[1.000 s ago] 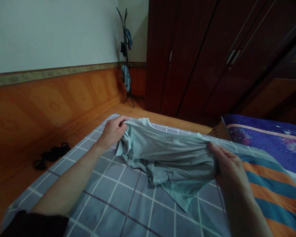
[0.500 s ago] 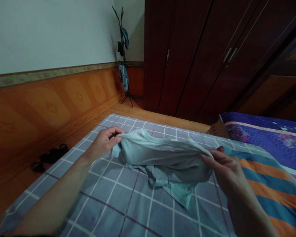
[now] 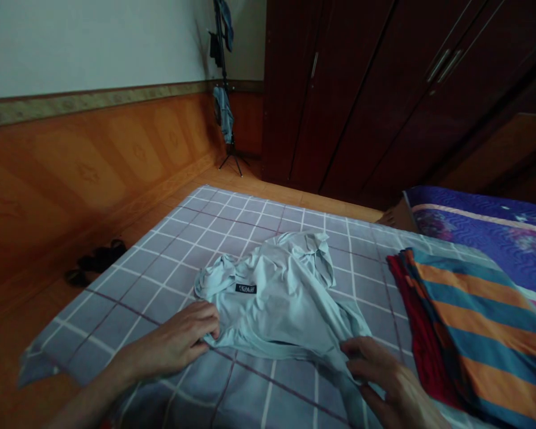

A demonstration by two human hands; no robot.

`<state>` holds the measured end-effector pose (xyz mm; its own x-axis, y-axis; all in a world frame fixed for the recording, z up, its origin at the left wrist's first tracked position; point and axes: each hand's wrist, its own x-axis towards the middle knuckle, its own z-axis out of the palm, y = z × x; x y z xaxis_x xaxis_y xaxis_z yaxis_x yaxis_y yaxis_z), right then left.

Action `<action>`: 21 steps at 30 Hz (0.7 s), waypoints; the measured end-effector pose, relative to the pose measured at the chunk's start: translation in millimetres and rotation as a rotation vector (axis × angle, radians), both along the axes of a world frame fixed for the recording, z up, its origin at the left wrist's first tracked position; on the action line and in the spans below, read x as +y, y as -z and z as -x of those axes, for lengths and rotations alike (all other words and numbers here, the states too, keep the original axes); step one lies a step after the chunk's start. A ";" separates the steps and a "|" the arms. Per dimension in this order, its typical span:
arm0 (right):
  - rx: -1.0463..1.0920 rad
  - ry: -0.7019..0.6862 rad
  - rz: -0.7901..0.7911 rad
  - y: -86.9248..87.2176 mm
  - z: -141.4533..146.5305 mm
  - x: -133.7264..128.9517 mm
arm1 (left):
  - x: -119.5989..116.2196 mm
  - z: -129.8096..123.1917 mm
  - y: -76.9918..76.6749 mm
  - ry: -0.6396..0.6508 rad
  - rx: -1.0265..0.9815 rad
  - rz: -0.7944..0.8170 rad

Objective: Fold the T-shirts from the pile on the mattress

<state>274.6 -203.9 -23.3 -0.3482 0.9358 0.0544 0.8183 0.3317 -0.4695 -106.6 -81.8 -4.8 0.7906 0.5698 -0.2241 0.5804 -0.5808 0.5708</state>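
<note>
both forearms are bare, no sleeves, rings or watch showing

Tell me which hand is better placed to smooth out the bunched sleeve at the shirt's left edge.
Left. The left hand rests on the near left edge of the shirt, just below the bunched sleeve. The right hand is at the shirt's opposite corner.

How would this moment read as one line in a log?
left hand: grips shirt edge | right hand: on shirt hem | shirt: flat on checked sheet
</note>
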 end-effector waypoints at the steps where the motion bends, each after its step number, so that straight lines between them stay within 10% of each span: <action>1: -0.050 -0.002 -0.051 7.9 -2.0 -3.6 | -2.2 0.0 0.4 0.009 0.001 -0.015; 7: -0.182 0.195 -0.299 45.9 -21.0 -11.4 | -3.8 0.9 9.3 -0.168 -0.096 -0.080; 11: -0.044 0.325 -0.316 40.4 -26.3 2.1 | 5.7 -0.9 -3.5 -0.457 -0.305 -0.081; 16: 0.503 0.666 -0.193 -14.1 -22.4 30.3 | 36.4 -15.9 -54.5 -0.613 -0.509 -0.203; 21: 1.084 0.833 -0.100 -115.5 -20.5 48.0 | 66.2 -28.5 -116.7 -0.328 -0.392 -0.271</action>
